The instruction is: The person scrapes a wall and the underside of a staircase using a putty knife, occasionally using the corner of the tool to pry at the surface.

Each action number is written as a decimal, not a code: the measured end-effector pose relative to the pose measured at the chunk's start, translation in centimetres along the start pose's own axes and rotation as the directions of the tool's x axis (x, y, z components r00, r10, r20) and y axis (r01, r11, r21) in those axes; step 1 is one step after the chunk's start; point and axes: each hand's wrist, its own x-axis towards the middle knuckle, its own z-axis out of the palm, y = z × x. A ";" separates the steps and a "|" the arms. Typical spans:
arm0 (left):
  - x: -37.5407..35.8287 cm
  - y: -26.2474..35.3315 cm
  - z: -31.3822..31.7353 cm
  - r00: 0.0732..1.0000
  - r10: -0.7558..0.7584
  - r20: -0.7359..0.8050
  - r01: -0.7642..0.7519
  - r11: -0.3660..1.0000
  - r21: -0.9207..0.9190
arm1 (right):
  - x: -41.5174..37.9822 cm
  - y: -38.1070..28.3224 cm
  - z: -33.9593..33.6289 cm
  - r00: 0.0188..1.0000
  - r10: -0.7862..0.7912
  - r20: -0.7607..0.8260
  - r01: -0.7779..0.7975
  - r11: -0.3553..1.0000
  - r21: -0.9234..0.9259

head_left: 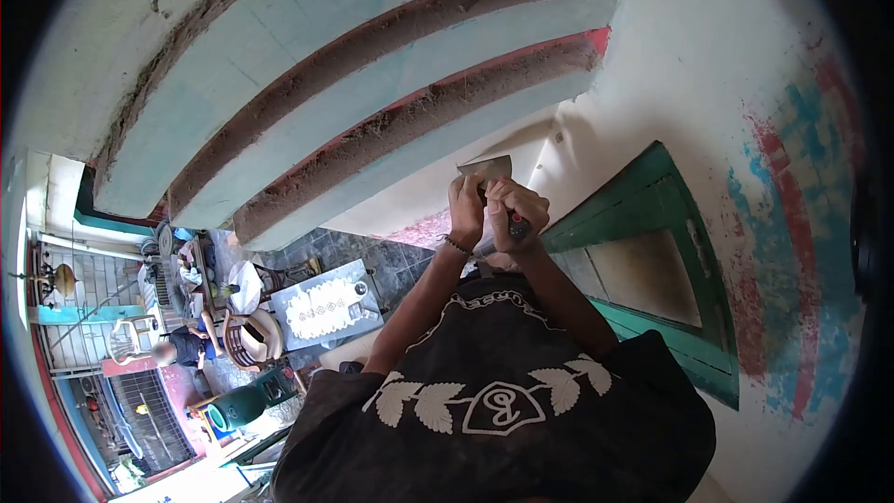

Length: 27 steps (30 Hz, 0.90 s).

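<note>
Both hands are raised in front of my chest, close together around a scraper with a wide metal blade (pixel 488 169). My right hand (pixel 515 210) is closed around its dark handle (pixel 519 222), and a red spot shows at the handle's end. Beside it, my left hand (pixel 465 210) is closed on the scraper just below the blade, fingers bent. The blade points up and away from me, overlapping the pale wall (pixel 531 144) in this view. A bracelet (pixel 456 244) circles my left wrist.
Pale stepped ledges with brown rough undersides (pixel 372 135) run overhead. To my right are a green door (pixel 689 270) and a paint-stained wall (pixel 792 224). Far below at left are a white table (pixel 363 284), chairs (pixel 253 337), a green barrel (pixel 237 408) and a seated person (pixel 191 346).
</note>
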 end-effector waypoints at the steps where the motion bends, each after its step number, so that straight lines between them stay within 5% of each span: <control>1: 0.2 0.0 0.4 0.999 0.021 -0.044 -0.020 1.000 0.018 | 0.0 0.3 -0.2 1.000 -0.006 0.003 0.006 1.000 0.016; 7: 0.6 0.9 -0.6 0.999 0.024 0.023 -0.025 0.999 0.048 | 0.5 -0.1 -0.1 1.000 0.002 -0.004 -0.002 1.000 0.003; 10: 0.7 -0.8 0.4 0.990 -0.108 0.095 0.112 0.993 -0.045 | -0.4 1.2 0.1 0.998 0.053 0.033 -0.053 0.998 -0.018; 25: -0.3 -0.7 0.1 0.998 0.008 0.068 -0.013 0.997 0.076 | -0.7 0.8 0.1 1.000 0.024 0.008 -0.024 1.000 -0.017; 27: 0.1 -1.0 0.4 0.982 -0.122 0.146 0.116 0.992 0.052 | -1.1 1.7 0.0 0.998 0.063 0.019 -0.063 0.998 -0.012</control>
